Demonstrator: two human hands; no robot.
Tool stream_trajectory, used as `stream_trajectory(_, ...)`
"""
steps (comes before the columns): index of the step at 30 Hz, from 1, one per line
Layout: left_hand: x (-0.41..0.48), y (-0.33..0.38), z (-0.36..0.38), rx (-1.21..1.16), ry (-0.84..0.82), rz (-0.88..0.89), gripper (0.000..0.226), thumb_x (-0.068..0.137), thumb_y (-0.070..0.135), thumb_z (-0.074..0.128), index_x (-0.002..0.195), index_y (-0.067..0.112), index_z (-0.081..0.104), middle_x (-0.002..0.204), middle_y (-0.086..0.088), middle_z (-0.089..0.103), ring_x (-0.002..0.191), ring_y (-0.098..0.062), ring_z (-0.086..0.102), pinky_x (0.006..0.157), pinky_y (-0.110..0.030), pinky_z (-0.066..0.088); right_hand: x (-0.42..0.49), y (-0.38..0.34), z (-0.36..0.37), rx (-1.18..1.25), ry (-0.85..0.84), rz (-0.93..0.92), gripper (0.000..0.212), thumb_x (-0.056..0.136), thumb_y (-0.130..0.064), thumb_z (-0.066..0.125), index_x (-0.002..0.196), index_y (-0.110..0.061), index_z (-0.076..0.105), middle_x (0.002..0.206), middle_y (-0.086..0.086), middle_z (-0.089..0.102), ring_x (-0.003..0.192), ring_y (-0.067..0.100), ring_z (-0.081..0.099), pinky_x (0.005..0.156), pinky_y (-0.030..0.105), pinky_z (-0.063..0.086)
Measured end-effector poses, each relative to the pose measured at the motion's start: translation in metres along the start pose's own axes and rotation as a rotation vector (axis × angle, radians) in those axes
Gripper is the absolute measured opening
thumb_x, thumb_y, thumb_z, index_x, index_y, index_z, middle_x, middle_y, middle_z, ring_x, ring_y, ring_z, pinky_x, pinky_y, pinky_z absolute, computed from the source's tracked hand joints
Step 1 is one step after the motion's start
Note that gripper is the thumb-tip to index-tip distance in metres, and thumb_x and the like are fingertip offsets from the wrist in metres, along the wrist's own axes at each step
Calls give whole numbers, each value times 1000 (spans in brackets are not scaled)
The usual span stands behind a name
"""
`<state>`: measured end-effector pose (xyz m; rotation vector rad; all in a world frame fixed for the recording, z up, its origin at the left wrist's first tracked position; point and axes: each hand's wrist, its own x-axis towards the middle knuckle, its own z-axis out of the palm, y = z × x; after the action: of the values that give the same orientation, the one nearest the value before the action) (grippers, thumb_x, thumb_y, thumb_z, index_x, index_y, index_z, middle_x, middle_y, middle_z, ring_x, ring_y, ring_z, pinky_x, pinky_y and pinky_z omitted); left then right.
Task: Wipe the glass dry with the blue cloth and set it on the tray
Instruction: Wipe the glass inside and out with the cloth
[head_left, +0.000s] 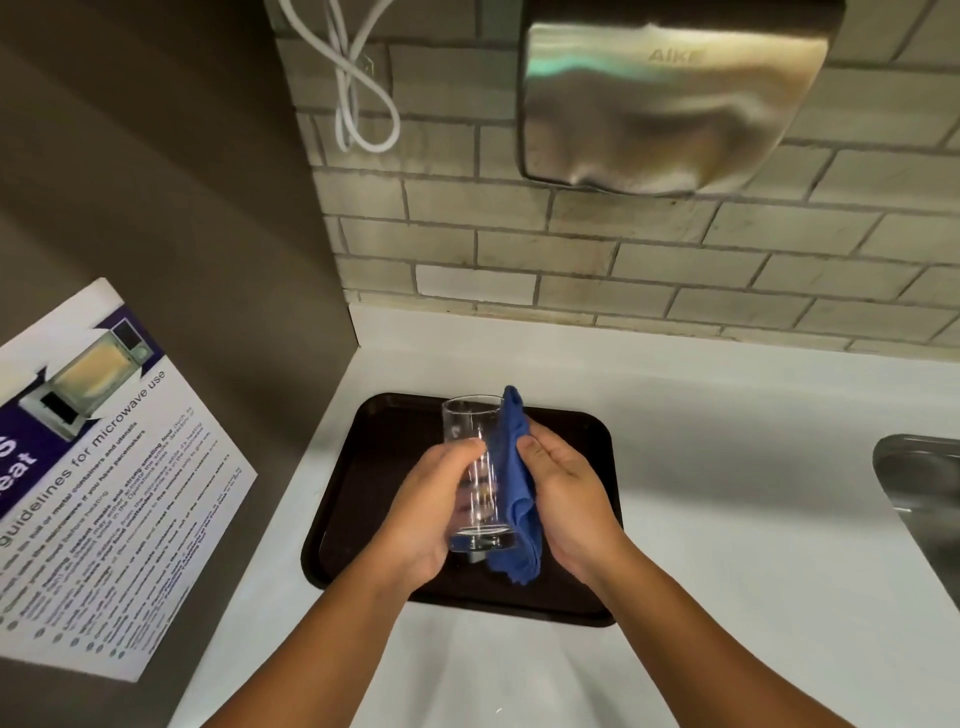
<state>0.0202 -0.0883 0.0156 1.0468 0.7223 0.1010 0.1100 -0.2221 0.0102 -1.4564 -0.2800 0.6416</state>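
A clear tall glass (475, 431) is held upright above the dark brown tray (363, 467). My left hand (426, 514) wraps around its left side, thumb across the front. My right hand (563, 499) presses a blue cloth (514, 499) flat against the glass's right side. The cloth runs from above the rim down past the base and hangs loose below. The glass's thick base (480, 540) hovers over the tray's middle; I cannot tell whether it touches the tray.
The tray lies on a white counter (727, 467) against a tiled wall. A steel sink (924, 499) is at the right edge. A grey side panel with a microwave-guidelines poster (93, 467) stands on the left. A metal hand dryer (670, 98) hangs overhead.
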Motion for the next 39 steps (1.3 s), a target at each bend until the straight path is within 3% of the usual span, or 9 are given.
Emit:
stream_trajectory(3,-3,4,-4,-216,-120,-181,51,101,49,62,122,5,77,92,-13,84,76,-28,83,65,-40,67,-8,2,5,-291,-1,-205,41,118,-20,46,155,-32,58,142,-7,74,128,11,72,110,32,58)
stream_trajectory(9,1,7,-9,-375,-234,-228,69,85,50,72,128,-5,75,102,-26,83,79,-36,84,67,-42,68,-11,-6,2,-454,18,-234,40,118,-18,45,154,-30,57,113,-28,79,104,-1,77,91,16,61)
stream_trajectory(13,8,11,-7,-359,-208,-208,63,90,55,71,124,3,78,100,-21,81,82,-33,83,70,-41,67,-21,-8,4,-623,-48,-443,44,116,-19,46,159,-29,52,161,-9,57,143,-10,53,117,16,46)
stream_trajectory(17,11,13,2,-336,-146,-196,68,92,56,65,133,2,74,100,-22,82,80,-33,85,67,-42,68,-9,-18,0,-562,-23,-337,46,117,-17,45,162,-30,48,153,0,66,135,12,66,116,39,55)
stream_trajectory(22,12,17,3,-330,-179,-177,62,94,54,62,130,7,81,113,-18,79,91,-30,81,76,-40,67,-12,-12,-2,-631,-130,-506,47,117,-11,46,161,-27,49,169,-5,48,157,0,39,127,21,35)
stream_trajectory(27,15,14,5,-300,-144,-166,57,94,56,63,113,6,83,87,-16,83,71,-29,83,64,-38,67,-8,-13,1,-491,8,-323,43,118,-22,45,160,-33,50,132,-30,66,125,-4,67,104,17,57)
stream_trajectory(31,16,19,4,-287,-151,-150,58,96,58,58,106,10,89,100,-18,83,81,-29,83,71,-39,68,-20,-11,4,-571,-15,-475,45,115,-23,45,157,-36,51,149,-18,65,136,-6,61,110,12,49)
stream_trajectory(35,17,22,9,-267,-111,-150,67,97,62,62,130,7,82,127,-27,81,100,-35,78,87,-45,64,-13,-8,5,-384,47,-280,40,118,-17,45,153,-33,57,131,-14,75,118,1,73,103,28,60)
stream_trajectory(39,18,22,11,-251,-139,-111,63,92,67,73,118,11,87,104,-16,85,84,-28,84,74,-40,68,-25,-10,8,-442,49,-340,42,117,-17,45,148,-41,61,130,-25,74,118,-2,73,96,15,59)
